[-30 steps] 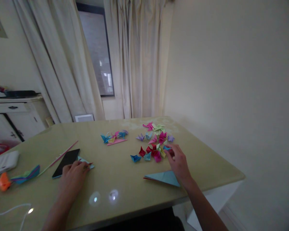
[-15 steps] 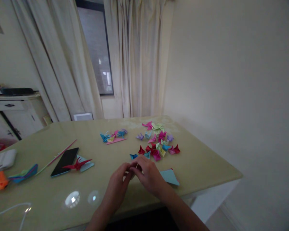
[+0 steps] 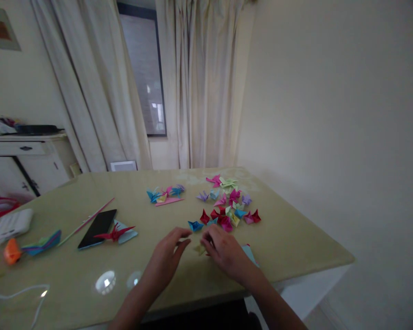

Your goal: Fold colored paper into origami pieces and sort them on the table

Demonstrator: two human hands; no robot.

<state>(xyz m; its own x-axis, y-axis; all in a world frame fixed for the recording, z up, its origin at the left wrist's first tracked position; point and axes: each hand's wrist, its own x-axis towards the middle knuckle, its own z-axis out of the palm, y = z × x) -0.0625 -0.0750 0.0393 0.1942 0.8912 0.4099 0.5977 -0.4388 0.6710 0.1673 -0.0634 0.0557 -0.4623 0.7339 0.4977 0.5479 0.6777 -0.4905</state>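
Observation:
My left hand (image 3: 170,252) is just above the table near its front edge, thumb and forefinger apart with a gap between them and nothing visible there. To its right, my right hand (image 3: 223,250) has its fingers pinched together; what they hold is hidden. A small yellow-green bit of folded paper (image 3: 199,249) shows just under those fingertips, and I cannot tell whether they touch it. Light blue paper (image 3: 250,255) lies partly covered behind my right hand. Beyond the fingertips sits a blue folded paper piece (image 3: 195,226), beside a red one (image 3: 204,217).
Several colourful paper cranes (image 3: 234,197) cluster at the far right, with another small group (image 3: 165,195) left of them. A red crane (image 3: 114,233) rests by a black phone (image 3: 98,228). Further left are a pink-green stick (image 3: 86,222), an orange object (image 3: 12,251) and a white cable (image 3: 19,288).
My hands, together half a second ago, have moved apart. My left thumb and forefinger have opened, and the yellow-green paper has come into view. The camera view has shifted slightly left.

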